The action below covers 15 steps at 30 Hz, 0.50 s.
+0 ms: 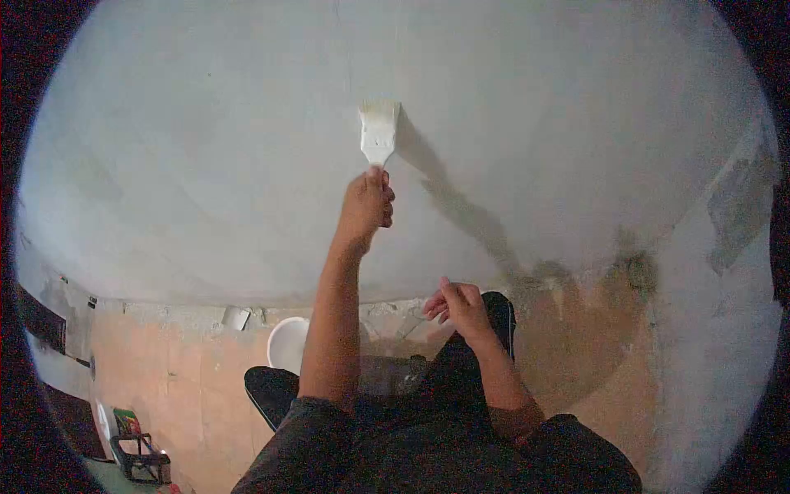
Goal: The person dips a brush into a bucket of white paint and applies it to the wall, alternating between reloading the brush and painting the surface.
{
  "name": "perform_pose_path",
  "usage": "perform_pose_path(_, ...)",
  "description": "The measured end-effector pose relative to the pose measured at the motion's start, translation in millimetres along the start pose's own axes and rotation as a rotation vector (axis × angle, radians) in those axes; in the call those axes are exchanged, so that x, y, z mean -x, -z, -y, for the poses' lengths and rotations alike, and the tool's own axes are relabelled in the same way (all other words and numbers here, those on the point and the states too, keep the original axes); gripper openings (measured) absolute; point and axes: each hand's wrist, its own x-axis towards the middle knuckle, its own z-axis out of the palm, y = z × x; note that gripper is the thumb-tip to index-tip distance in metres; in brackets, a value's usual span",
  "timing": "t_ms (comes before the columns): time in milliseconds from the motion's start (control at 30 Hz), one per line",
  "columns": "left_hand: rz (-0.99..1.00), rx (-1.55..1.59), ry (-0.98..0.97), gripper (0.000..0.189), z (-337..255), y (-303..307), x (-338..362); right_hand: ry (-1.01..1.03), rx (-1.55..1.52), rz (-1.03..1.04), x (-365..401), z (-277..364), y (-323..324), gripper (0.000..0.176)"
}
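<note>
My left hand (368, 206) is closed round the handle of a white paintbrush (379, 140). The brush points up, its pale bristles at the pale grey wall (247, 156), and it throws a long shadow down to the right. My right hand (458, 306) hangs over my right knee, fingers loosely bent and thumb raised, with no object visible in it. Partly behind my left forearm, a white bucket or bowl (284, 342) stands on the floor near the wall's foot.
The orange-brown floor (206, 387) meets the wall along a rough, crumbly edge. A small white piece (237, 318) lies by that edge. Darker patches (634, 272) mark the right-hand corner. At lower left stands a dark-framed chair or rack (141, 457).
</note>
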Motion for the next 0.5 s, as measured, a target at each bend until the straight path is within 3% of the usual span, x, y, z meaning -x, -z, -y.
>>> perform_pose_path(33,-0.072,-0.162,-0.008,0.03,28.2,-4.1,-7.8,-0.004,0.0,-0.001,-0.2,-5.8,1.2,0.054)
perform_pose_path(100,-0.21,-0.51,-0.288,0.028,109.5,-2.2,-27.6,-0.008,0.038,0.011,-3.0,-16.7,3.7,0.052)
perform_pose_path(167,-0.209,-0.431,-0.199,0.027,159.5,-8.6,-21.9,-0.023,0.043,-0.003,-0.1,-13.1,3.4,0.05)
perform_pose_path(267,-0.248,-0.552,-0.241,0.037,236.4,-8.0,-13.6,-0.051,0.063,-0.015,5.3,-12.3,4.7,0.05)
perform_pose_path(333,-0.096,-0.379,0.071,0.04,227.8,-10.8,16.2,-0.058,0.077,-0.012,7.2,-14.7,6.0,0.052)
perform_pose_path(400,0.012,-0.759,0.171,0.039,304.5,4.0,9.7,-0.052,0.053,0.011,5.2,-21.9,7.9,0.053)
perform_pose_path(467,1.026,-1.757,-0.322,0.017,295.3,11.4,17.4,-0.055,0.073,0.014,8.8,-13.3,6.2,0.05)
perform_pose_path(500,1.022,-1.766,-0.33,0.017,295.6,10.7,21.0,-0.064,0.09,0.018,11.6,-10.6,4.7,0.047)
